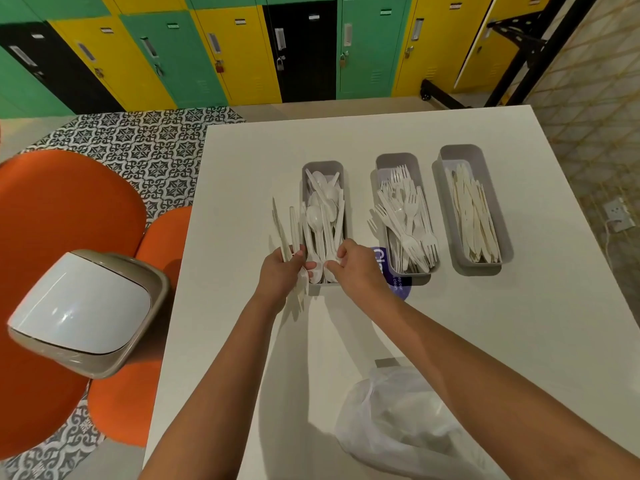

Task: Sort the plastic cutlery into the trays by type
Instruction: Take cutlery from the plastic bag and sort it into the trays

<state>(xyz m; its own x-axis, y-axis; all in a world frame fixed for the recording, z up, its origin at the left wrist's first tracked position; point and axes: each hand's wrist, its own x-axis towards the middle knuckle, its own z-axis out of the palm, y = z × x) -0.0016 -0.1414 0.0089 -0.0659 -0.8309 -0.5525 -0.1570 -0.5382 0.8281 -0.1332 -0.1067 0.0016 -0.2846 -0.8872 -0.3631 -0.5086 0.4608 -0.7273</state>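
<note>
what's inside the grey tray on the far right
The long grey plastic tray on the far right holds a pile of cream plastic knives lying lengthwise. Its floor beneath them is covered.

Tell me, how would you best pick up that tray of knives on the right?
Grip the knife tray across its two long walls, coming from above at the near end. It is long and narrow, the knives lie lengthwise inside, and bare table flanks its right side.

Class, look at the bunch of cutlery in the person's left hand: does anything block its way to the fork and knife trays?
Only the right hand crosses the path from the left hand to the fork tray and knife tray; both trays are open-topped.
</note>
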